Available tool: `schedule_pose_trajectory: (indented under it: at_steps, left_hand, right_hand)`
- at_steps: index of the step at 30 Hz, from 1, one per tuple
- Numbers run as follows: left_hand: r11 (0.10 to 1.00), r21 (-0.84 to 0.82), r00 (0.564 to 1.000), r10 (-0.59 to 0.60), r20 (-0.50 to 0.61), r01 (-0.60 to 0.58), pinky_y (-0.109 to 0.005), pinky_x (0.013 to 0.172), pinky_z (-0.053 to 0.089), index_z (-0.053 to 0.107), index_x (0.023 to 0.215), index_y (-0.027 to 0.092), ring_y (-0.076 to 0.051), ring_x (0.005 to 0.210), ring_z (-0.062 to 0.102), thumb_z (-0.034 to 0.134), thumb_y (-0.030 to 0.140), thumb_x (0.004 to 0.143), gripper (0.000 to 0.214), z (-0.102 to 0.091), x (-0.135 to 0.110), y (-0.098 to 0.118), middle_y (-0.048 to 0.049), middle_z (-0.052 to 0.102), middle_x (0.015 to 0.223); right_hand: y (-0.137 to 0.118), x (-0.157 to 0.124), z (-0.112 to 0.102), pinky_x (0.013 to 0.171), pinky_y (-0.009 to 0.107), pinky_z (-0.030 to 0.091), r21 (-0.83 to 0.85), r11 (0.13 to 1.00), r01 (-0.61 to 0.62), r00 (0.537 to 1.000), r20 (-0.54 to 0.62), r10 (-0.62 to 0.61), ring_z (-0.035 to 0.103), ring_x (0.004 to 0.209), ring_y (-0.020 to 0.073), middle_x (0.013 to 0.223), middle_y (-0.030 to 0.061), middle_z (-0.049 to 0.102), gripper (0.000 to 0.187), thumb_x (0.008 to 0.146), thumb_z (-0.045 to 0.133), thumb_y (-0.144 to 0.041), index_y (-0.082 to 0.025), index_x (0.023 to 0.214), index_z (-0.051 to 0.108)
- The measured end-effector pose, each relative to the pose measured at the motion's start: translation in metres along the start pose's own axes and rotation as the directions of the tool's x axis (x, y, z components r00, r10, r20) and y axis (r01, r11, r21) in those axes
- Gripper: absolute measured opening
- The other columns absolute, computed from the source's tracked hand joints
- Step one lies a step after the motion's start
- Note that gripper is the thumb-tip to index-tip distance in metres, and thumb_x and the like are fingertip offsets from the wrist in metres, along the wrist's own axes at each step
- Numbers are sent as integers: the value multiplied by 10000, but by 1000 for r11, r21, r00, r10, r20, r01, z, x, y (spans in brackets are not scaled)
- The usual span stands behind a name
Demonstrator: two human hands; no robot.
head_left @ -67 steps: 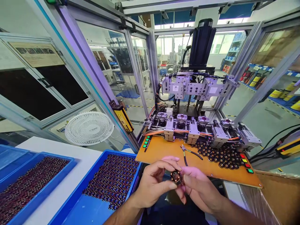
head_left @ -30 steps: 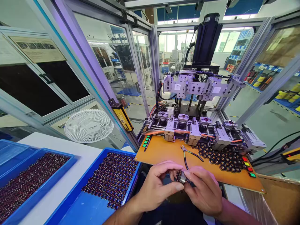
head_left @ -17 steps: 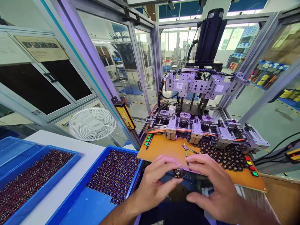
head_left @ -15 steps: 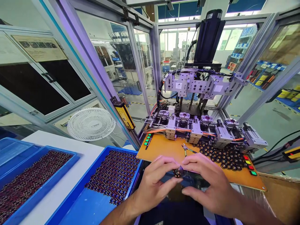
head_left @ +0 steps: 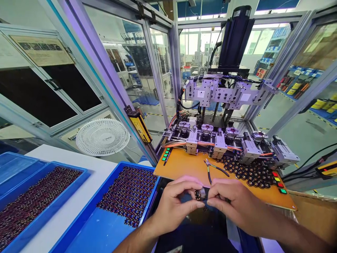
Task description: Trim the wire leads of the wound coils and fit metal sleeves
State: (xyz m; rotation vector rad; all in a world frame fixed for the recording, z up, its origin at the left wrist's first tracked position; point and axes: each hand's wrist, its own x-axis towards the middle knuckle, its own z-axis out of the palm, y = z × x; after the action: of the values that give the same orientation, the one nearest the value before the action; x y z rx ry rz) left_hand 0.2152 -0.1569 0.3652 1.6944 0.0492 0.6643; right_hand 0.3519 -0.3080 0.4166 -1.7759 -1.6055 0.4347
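Between the thumb and fingers of my left hand (head_left: pixel 174 199) is a small ring-shaped wound stator (head_left: pixel 198 195), dark with copper-coloured windings. Just to its right, my right hand (head_left: pixel 234 202) has thumb and forefinger pinched together on what looks like the stator's thin wire, though the fingertips mostly cover it. Both hands are held up in front of the orange work board. Behind them on that board lies a pair of cutting pliers (head_left: pixel 209 168) with its jaws pointing away, its handles partly covered by my right hand.
Many dark stators (head_left: pixel 250 174) lie on the right of the orange board (head_left: pixel 181 168), beside lit buttons. A machine with several round fixtures (head_left: pixel 207 129) stands behind. To the left, a blue tray (head_left: pixel 92 228) and another blue bin (head_left: pixel 84 172) hold many small stators. A metal frame post borders the left.
My right thumb and forefinger have closed from a spread pose into a pinch beside the stator. My left hand still holds the stator in nearly the same place.
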Motion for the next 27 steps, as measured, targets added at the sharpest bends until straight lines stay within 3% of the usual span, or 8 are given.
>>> schedule_pose_trajectory:
  at_steps: [4,8,10,13,16,18,25,27]
  left_hand:
    - [999,-54,1000,-1,-19,0,-274,678,563,744,958,175,-168,748,672,815,175,713,255,4,-2,0,-97,715,960]
    - [984,148,995,99,-24,-94,-287,732,577,709,951,183,-192,821,698,740,78,728,248,4,-2,10,-89,734,942]
    - [952,265,987,159,-6,-151,-299,796,581,693,957,188,-201,875,714,702,43,735,266,4,-2,14,-85,747,953]
    - [901,370,973,226,43,-226,-275,823,584,676,1002,184,-189,900,725,667,10,742,313,6,-3,16,-90,754,989]
    - [869,409,959,272,79,-280,-265,842,586,658,1058,174,-189,933,725,642,-16,737,373,7,-5,15,-102,756,1009]
    - [861,415,954,286,84,-295,-270,854,587,651,1074,172,-194,950,725,645,-19,738,386,7,-7,15,-108,760,1014]
    - [940,286,982,188,24,-187,-275,742,599,678,1056,200,-196,860,726,718,58,757,333,1,-12,15,-91,765,979]
    - [966,230,991,128,-24,-119,-272,700,592,655,1118,206,-188,806,718,730,78,760,387,1,-16,10,-91,761,980]
  right_hand:
    - [8,-3,-8,499,223,335,41,995,-94,994,65,91,497,553,106,614,-47,536,233,927,603,-234,-208,697,571]
    - [15,-8,-14,526,231,395,47,994,-101,995,29,99,531,599,120,700,-26,577,183,930,605,-261,-217,752,597]
    - [13,-10,-14,652,261,471,7,1000,-30,997,-73,31,585,747,152,873,12,616,85,890,669,-289,-221,892,618]
    - [8,-10,-5,739,322,485,-130,984,121,975,-171,-143,589,866,202,981,50,618,295,803,770,-358,-209,1006,615]
    - [5,-7,8,682,324,458,-242,943,229,947,-169,-273,570,786,191,887,49,634,144,896,671,-304,-186,959,618]
    - [5,-4,15,680,312,453,-214,940,266,935,-181,-305,565,764,173,840,45,636,71,958,558,-200,-180,928,618]
    - [4,1,11,598,255,432,106,991,81,969,-239,-53,552,666,134,714,3,581,191,934,536,-199,-192,748,579]
    - [4,1,9,632,270,455,145,986,86,973,-227,-52,575,709,151,767,18,611,132,911,593,-254,-195,793,588]
